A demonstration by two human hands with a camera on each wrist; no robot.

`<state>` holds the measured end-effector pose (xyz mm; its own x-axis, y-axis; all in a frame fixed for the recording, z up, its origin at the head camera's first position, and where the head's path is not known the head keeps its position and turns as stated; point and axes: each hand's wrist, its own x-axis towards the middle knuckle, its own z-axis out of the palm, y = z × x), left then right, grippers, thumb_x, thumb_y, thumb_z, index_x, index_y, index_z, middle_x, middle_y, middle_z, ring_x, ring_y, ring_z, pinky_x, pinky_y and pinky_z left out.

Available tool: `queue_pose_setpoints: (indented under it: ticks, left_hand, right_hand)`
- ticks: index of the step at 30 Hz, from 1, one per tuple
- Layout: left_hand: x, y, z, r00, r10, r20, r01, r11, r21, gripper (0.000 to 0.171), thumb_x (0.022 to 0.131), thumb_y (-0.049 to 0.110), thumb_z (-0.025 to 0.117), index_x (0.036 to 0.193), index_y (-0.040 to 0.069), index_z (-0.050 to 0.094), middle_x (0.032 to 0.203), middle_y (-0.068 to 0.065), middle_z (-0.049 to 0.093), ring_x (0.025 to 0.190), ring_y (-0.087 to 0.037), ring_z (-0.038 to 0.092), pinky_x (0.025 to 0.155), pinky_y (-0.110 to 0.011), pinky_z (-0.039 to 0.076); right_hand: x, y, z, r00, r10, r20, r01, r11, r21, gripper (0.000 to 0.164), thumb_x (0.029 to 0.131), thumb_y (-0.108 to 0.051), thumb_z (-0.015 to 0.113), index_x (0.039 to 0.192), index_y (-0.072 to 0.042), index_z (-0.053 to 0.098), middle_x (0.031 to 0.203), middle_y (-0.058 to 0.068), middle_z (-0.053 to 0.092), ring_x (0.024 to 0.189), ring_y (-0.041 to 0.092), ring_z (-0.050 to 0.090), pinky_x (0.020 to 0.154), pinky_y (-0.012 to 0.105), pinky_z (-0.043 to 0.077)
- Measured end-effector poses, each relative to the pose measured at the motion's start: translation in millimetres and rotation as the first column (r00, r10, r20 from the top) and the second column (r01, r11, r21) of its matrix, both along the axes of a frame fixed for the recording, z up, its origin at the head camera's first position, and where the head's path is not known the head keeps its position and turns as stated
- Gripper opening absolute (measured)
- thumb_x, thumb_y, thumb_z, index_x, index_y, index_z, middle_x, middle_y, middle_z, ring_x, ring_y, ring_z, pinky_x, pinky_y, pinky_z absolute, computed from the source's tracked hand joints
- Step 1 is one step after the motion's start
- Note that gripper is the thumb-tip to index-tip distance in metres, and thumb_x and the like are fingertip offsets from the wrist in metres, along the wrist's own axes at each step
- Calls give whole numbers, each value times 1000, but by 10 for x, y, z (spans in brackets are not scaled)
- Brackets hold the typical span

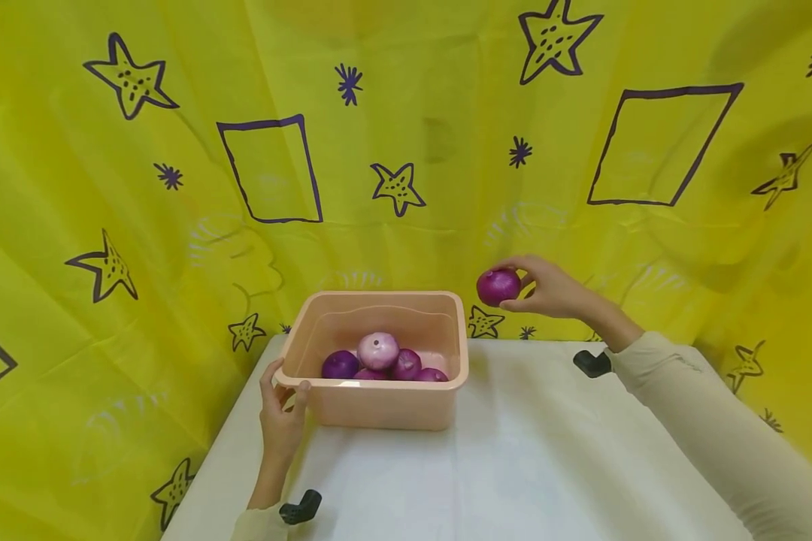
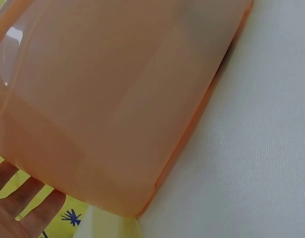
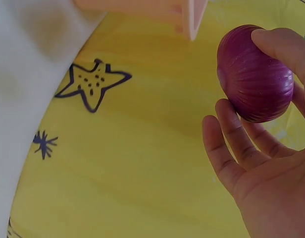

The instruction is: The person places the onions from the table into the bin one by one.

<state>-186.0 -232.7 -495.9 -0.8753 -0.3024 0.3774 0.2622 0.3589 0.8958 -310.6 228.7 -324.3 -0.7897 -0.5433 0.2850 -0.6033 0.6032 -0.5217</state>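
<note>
A peach plastic tub (image 1: 386,406) stands on the table with several red onions (image 1: 406,365) inside, one of them a paler pink onion (image 1: 378,351) lying on top. At the tub's front left corner, my left hand (image 1: 283,424) grips the rim, thumb at the front and fingers along the left side. My right hand (image 1: 544,289) holds a purple-red onion (image 1: 498,288) in the air, to the right of the tub and above its rim level. The right wrist view shows the thumb on one side of this onion (image 3: 256,74) and fingertips (image 3: 227,106) against the other.
The table (image 1: 548,451) has a white cover. Behind it and at both sides hangs a yellow cloth (image 1: 440,248) printed with stars and squares, close to the tub's back. Dark straps (image 1: 301,508) sit at both wrists.
</note>
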Motion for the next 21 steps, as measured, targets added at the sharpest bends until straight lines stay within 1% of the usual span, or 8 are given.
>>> queue_pose_setpoints:
  ticks: [4,8,11,15,17,19,21]
  left_hand:
    - [7,-11,7,1000,-1,-7,1,1000,-1,67,102,19,63,158,20,26,160,-19,38,127,-45,56,83,-7,47]
    - [8,-16,-4,1000,-4,-15,4,1000,0,67,102,17,63,158,18,26,160,-20,38,128,-47,55,81,-8,48]
    - [0,-14,-15,1000,-5,-17,5,1000,1,66,102,18,63,158,20,28,160,-19,39,127,-46,56,81,-13,52]
    - [-14,-13,-31,1000,3,-5,-3,1000,-6,65,102,21,62,157,23,29,160,-16,40,126,-44,57,86,-28,57]
    - [-19,-13,-36,1000,8,2,-8,1000,-7,64,103,22,62,157,24,29,160,-15,40,126,-42,57,87,-30,57]
    - [-20,-13,-36,1000,8,8,-8,1000,-2,63,103,25,63,157,24,29,160,-13,40,127,-41,57,87,-26,56]
    - [-19,-15,-30,1000,8,11,-8,1000,3,64,103,26,63,157,25,29,160,-12,39,128,-39,56,86,-19,53]
  right_hand:
    - [-47,-230,15,1000,24,14,-24,1000,4,61,83,-16,86,137,-8,60,130,15,61,100,34,65,81,42,61]
    - [-106,-479,18,997,71,23,-70,998,-5,60,82,-14,86,136,-8,61,130,14,63,105,34,64,85,45,61]
    - [-134,-651,18,995,97,40,-97,995,-9,60,82,-13,87,136,-8,62,129,13,64,110,34,62,87,46,60]
    - [-144,-847,25,991,116,73,-116,993,-6,60,82,-14,87,136,-9,62,129,12,64,109,34,63,88,45,60]
    - [-153,-941,32,988,129,85,-129,992,-5,59,81,-14,87,135,-10,62,128,11,64,109,33,64,88,43,60]
    - [-165,-1030,37,985,143,101,-143,990,-8,58,82,-14,87,134,-11,63,127,10,65,108,32,64,87,41,60]
    - [-181,-1122,41,981,158,114,-158,987,-12,56,82,-14,87,133,-11,64,125,9,66,108,30,64,87,39,60]
